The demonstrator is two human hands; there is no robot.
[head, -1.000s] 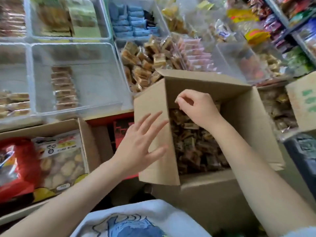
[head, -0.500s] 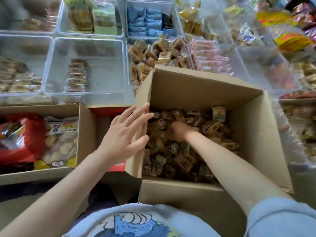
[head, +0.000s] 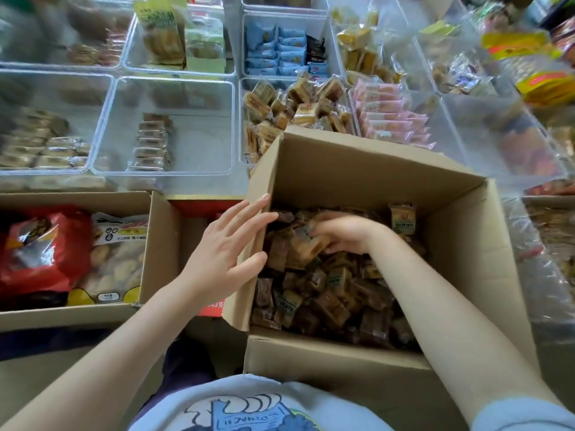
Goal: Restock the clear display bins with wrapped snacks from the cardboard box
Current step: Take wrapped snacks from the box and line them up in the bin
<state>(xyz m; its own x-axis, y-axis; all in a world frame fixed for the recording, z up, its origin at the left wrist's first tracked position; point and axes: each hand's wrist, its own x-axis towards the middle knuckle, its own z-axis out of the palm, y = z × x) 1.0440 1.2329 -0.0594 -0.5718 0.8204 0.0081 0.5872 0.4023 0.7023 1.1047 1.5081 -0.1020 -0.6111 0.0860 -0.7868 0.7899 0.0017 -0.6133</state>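
Clear bins fill the upper frame; below, right hand curls around snacks inside the box, left hand flat, fingers spread, against its left flap.

My left hand is spread flat, fingers straight and slightly fanned, forearm reaching forward. My right hand is bent at the wrist with fingers curled downward, the arm stretched out bare.
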